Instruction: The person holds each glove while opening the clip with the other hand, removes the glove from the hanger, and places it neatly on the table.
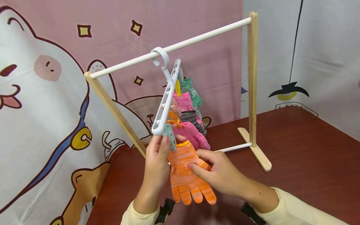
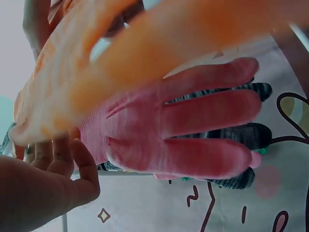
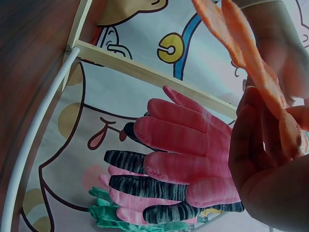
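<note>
An orange glove (image 1: 185,162) hangs fingers down in front of me, below the near end of a white clip hanger (image 1: 171,89). My right hand (image 1: 225,172) pinches its side, thumb on the front. At the hanger's near end my left hand (image 1: 157,161) grips a pale green clothespin (image 1: 170,136), thumb in front. The clothespin's lower end meets the glove's cuff; I cannot tell whether it bites the cloth. Just behind, a pink glove (image 1: 192,134) hangs from an orange clothespin (image 1: 175,118). In the left wrist view the orange glove (image 2: 96,77) is blurred and close.
The hanger's hook loops over the white bar (image 1: 208,35) of a wooden rack (image 1: 252,78). Farther along it hang a grey-black striped glove (image 1: 192,117), another pink glove (image 1: 183,101) and a green glove (image 1: 192,90). A brown table (image 1: 303,156) lies under the rack; a printed cloth (image 1: 197,18) hangs behind.
</note>
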